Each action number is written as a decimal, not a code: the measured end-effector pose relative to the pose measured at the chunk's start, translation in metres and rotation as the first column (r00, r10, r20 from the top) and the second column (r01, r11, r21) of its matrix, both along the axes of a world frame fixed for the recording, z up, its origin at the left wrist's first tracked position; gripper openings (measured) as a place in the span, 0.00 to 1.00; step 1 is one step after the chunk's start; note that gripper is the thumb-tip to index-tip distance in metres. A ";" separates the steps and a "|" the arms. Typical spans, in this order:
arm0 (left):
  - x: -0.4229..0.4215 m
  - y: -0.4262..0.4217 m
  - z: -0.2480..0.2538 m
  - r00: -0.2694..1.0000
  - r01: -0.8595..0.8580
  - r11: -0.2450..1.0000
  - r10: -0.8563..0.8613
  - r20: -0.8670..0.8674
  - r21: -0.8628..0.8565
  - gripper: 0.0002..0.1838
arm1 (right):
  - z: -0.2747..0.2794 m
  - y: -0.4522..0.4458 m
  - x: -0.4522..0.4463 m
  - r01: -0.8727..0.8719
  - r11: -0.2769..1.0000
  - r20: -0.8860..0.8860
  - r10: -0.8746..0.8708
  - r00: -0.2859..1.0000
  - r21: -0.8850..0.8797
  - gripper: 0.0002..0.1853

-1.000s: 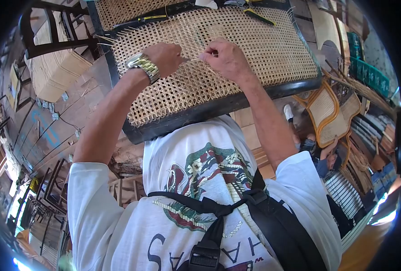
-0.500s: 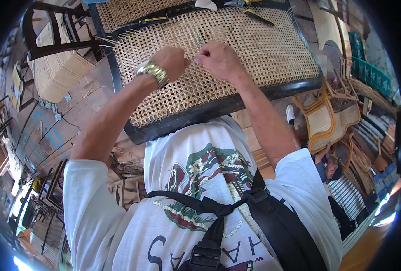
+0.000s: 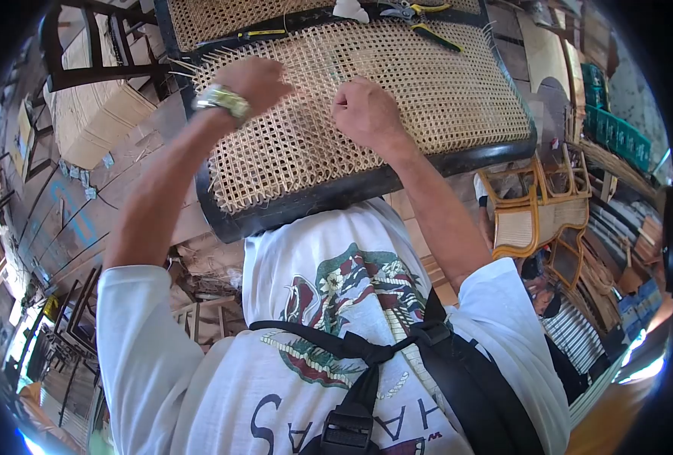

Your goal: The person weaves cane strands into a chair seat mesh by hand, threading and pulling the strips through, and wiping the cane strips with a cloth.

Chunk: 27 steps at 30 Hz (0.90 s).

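A woven cane panel lies in a black frame in front of me. Above its left part is my left hand, blurred, with a gold watch on the wrist; whether its fingers hold anything is too smeared to tell. My right hand rests over the middle of the cane with its fingers curled together; what they pinch, if anything, is hidden. Loose cane ends stick out at the panel's upper left corner.
Yellow-handled pliers, cutters, a black-and-yellow tool and a white piece lie at the far edge. A dark chair frame stands left. At the right are a rattan chair, a person and green crates.
My left hand has moved left and up, away from my right hand, which has shifted slightly. At the right, the rattan chair has turned and the person has moved lower.
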<state>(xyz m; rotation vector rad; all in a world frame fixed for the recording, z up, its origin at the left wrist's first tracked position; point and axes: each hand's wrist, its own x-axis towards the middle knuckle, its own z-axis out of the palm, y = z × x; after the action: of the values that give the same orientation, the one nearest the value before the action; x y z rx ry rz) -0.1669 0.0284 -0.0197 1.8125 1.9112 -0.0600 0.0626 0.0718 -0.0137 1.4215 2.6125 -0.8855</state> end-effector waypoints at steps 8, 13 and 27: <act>-0.049 0.012 0.088 0.999 -0.041 0.987 0.036 0.034 0.155 0.27 | 0.015 0.020 -0.026 0.051 0.850 -0.454 -0.329 0.828 -0.524 0.19; -0.025 0.005 0.056 0.925 -0.131 0.991 0.121 0.361 0.004 0.21 | 0.008 0.030 -0.019 0.041 0.846 -0.470 -0.334 0.817 -0.531 0.17; 0.035 0.025 0.029 0.969 0.235 0.923 -0.248 -0.002 -0.305 0.16 | -0.009 0.022 0.004 0.065 0.974 -0.134 -0.096 0.986 -0.217 0.13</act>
<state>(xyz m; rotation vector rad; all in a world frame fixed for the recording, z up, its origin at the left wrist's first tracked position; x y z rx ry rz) -0.1317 0.0532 0.0090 1.8314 1.5896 -0.4537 0.0667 0.0942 -0.0227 1.4668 2.4779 -1.2796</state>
